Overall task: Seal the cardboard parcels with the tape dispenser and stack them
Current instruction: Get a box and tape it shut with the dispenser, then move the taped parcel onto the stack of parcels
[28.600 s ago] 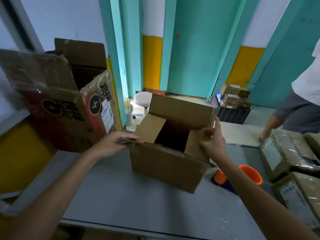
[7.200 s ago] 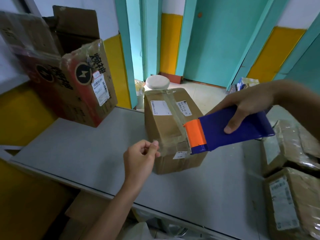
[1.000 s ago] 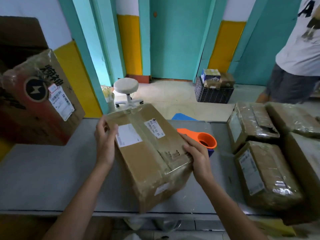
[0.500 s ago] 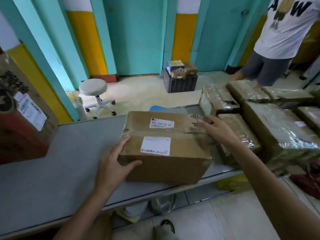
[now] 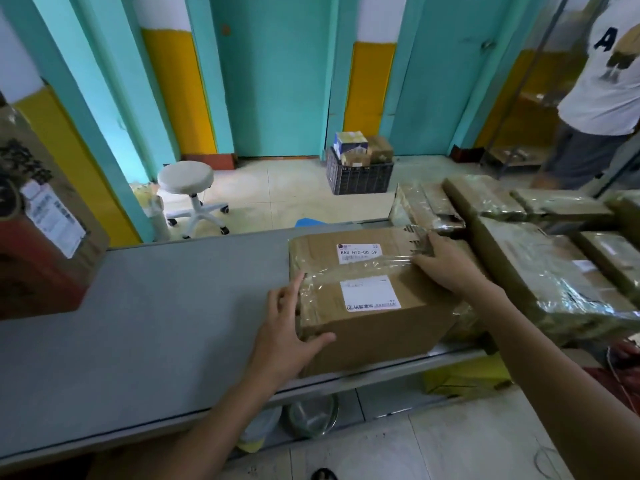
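Brown taped cardboard parcel point(image 5: 367, 292) sits on the grey table point(image 5: 156, 306). Left hand point(image 5: 284, 337) and right hand point(image 5: 446, 268) press flat against opposite ends, fingers straight. Judged rigid, moderately light, tape slick; grip bare cardboard ends.

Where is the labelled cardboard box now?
In the head view the box sits right of centre on the grey table, between the left hand and right hand, beside the wrapped parcels.
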`<state>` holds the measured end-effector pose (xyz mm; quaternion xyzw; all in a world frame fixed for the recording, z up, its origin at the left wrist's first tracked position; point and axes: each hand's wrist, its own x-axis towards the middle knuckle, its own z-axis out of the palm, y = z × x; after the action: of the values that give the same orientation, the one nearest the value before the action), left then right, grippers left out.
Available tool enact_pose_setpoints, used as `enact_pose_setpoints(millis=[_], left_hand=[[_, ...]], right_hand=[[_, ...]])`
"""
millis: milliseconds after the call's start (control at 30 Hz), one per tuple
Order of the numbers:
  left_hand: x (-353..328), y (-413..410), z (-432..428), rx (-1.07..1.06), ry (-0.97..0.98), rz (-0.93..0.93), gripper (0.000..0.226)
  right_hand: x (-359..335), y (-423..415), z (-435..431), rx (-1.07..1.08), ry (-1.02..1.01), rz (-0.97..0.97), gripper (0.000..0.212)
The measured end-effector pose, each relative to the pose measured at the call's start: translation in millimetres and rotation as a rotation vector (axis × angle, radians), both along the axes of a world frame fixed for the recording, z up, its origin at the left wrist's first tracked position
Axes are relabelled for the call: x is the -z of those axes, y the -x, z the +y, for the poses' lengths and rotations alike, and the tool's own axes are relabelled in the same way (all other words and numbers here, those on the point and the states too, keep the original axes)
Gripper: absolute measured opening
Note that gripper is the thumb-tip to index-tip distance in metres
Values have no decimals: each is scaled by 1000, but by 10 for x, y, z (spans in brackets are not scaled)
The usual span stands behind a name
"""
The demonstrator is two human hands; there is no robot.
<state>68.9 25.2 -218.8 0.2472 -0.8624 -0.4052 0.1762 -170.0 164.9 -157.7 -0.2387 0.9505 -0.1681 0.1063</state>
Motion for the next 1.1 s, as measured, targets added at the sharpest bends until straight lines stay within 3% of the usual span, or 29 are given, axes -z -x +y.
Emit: enact_pose_setpoints(millis=[133, 233, 333, 433, 533, 667, 733, 833, 933, 1100], left_hand=[[35, 75, -15, 46, 6, -20, 104], [56, 52, -133, 76, -14, 75, 73], [125, 120, -387, -67, -90, 242, 46], [178, 258, -640, -216, -197, 335, 40], [224, 393, -768, -283, -268, 278, 37], [306, 559, -919, -332, -314, 159, 15], [331, 638, -1026, -369, -314, 95, 17], [314, 740, -1150, -419, -313, 14, 23], [305, 782, -1231, -439, -325, -23, 33], [374, 775, -1362, -452, -316, -75, 19]], right_hand=[[-101, 102, -229, -68, -63, 142, 54], [-186, 181, -444, -157, 72, 116, 53], [-239, 317, -660, -221, 115, 141, 57], [-200, 482, -931, -302, 67, 109, 59], [-75, 679, -1277, -451, -109, -3, 64], [122, 771, -1755, -639, -498, -171, 74], [247, 752, -1972, -670, -663, -244, 75], [481, 667, -2221, -765, -854, -202, 68], [675, 640, -2340, -843, -870, -141, 55], [772, 777, -2372, -886, -773, -183, 53]])
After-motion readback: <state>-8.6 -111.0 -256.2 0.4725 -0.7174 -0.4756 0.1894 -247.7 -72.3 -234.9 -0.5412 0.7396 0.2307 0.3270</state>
